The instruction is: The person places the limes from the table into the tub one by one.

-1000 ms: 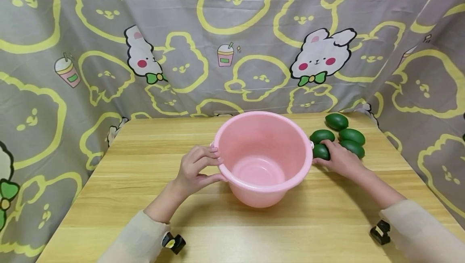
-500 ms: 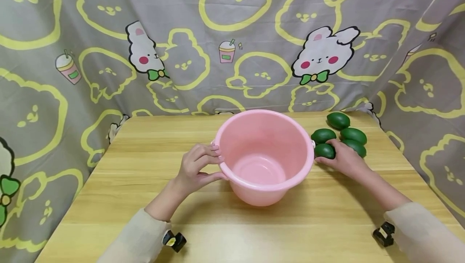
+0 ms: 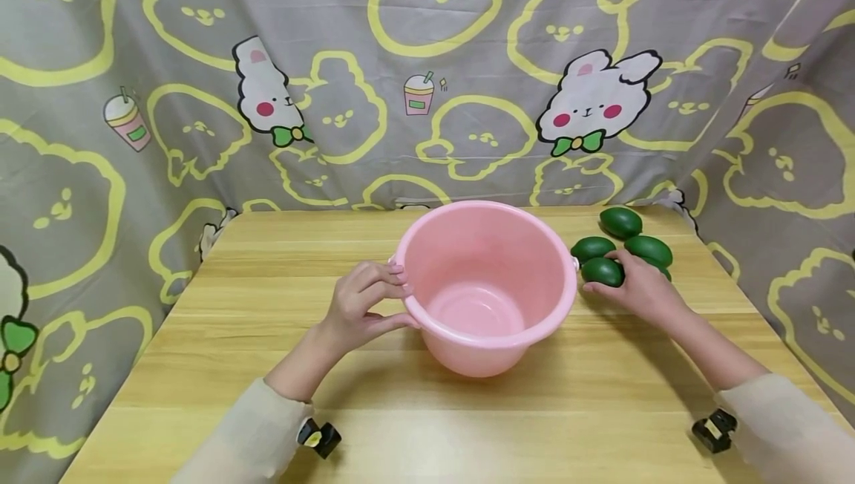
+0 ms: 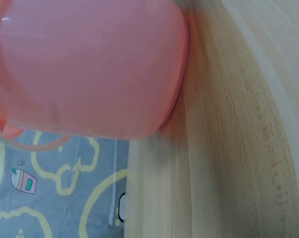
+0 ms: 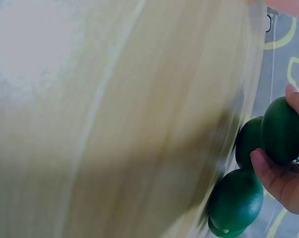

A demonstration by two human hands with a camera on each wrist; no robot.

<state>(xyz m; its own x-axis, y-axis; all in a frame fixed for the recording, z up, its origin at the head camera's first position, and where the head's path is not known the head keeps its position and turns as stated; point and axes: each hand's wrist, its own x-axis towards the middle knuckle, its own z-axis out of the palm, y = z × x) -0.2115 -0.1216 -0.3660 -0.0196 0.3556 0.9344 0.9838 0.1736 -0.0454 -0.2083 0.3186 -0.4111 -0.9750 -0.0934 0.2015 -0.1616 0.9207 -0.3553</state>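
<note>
Here, near the tabletop's far right corner, the right hand (image 3: 637,289) pinches a green avocado (image 3: 603,271) — long axis crosswise — just right of the pink bucket (image 3: 486,283), whose rim the left hand (image 3: 364,306) grips.

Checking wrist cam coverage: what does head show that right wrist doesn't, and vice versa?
Only head: the pink tub, the left hand gripping its rim, both sleeves, the curtain's bunnies, and four green fruits together beside the tub.

Only right wrist: a close look at thumb and fingertip pinching the held fruit.

Both: the right hand on that fruit, neighbouring fruits, the wooden table.
</note>
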